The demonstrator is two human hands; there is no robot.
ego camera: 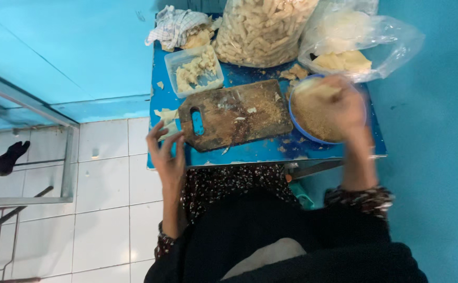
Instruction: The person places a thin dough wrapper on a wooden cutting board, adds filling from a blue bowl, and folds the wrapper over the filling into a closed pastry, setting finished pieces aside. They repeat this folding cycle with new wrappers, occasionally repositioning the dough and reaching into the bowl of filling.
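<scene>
My left hand hovers at the left front edge of a small blue table, fingers apart, just beside some pale dough pieces. A worn wooden cutting board lies in the table's middle. My right hand is blurred over a blue bowl of brown crumbs, fingers curled down into it. I cannot tell whether it holds a piece.
A clear plastic tub of pale pieces stands behind the board. A big bag of pale sticks, a second plastic bag and a checked cloth sit at the back. White floor tiles lie to the left, a blue wall to the right.
</scene>
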